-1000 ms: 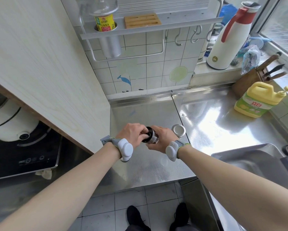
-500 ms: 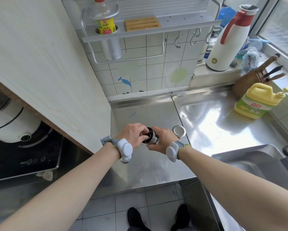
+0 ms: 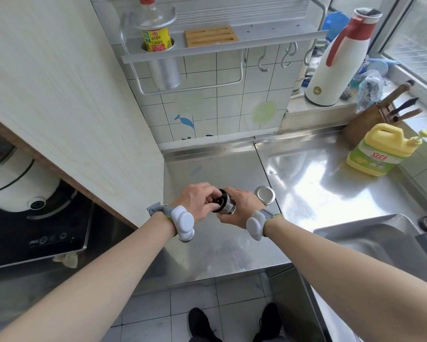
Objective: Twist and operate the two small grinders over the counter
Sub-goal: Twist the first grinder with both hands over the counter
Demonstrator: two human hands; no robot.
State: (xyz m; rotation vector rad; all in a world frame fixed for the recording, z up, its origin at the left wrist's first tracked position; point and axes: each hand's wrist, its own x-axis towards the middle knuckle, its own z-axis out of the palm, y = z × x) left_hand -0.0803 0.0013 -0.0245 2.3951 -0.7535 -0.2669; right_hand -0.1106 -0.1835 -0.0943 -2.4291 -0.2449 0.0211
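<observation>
Both hands hold one small steel grinder (image 3: 226, 203) tilted on its side above the steel counter (image 3: 232, 245). My right hand (image 3: 239, 208) wraps the grinder's body from the right. My left hand (image 3: 195, 201) has its fingertips on the black end that faces left. A second small grinder (image 3: 265, 194) with a round silver top stands upright on the counter just right of my right hand, apart from it. Each wrist wears a grey band with a white sensor.
A wooden cabinet side (image 3: 59, 107) walls off the left; a black cooktop (image 3: 34, 230) lies beyond it. A sink (image 3: 370, 238) sits at the right. A yellow detergent jug (image 3: 382, 151), knife block (image 3: 370, 119) and white thermos (image 3: 338, 60) stand at the back right. A shelf rack (image 3: 219, 45) hangs above.
The hands stay in the same spot on the grinder; my left fingers have shifted slightly around its black end. The second grinder has not moved.
</observation>
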